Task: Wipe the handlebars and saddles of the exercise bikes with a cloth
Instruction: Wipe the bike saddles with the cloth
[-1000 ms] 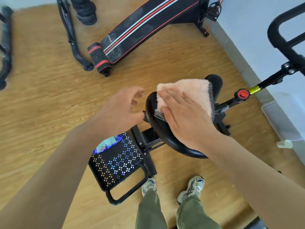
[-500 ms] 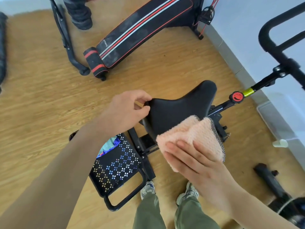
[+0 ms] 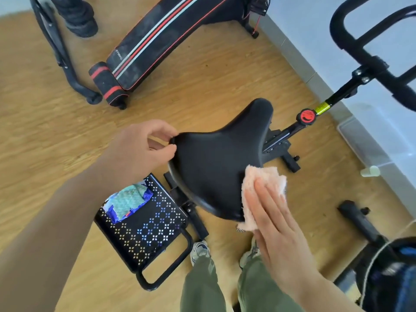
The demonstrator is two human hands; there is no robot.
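The black saddle sits in the middle of the view, and everything else is best placed from it. Its long axis runs from the narrow nose, which points up and right toward the red knob on the frame, down to the broad rear nearest the person's shoes.

The left hand is at the saddle's left rear corner. Its grip is pinched on the saddle's edge, thumb below and fingers curled above, apparently steadying the seat.

The right hand lies at the saddle's right rear edge. Its grip is spread flat, fingers straight and together, pressing the peach cloth against the side of the saddle rather than closing round it. The cloth is folded, touches the saddle's right flank and hangs a little past the lower rim.

The relation that matters: most of the saddle's top lies up and to the left of the cloth, and the nose lies further along the long axis, away from the person. The right hand, already bearing the cloth, is the nearer one for any stroke. A wipe would probably run along the axis toward the nose, or across the broad rear toward the left hand.

The handlebars stand beyond the nose, at the upper right, well apart from both hands and not being wiped now.
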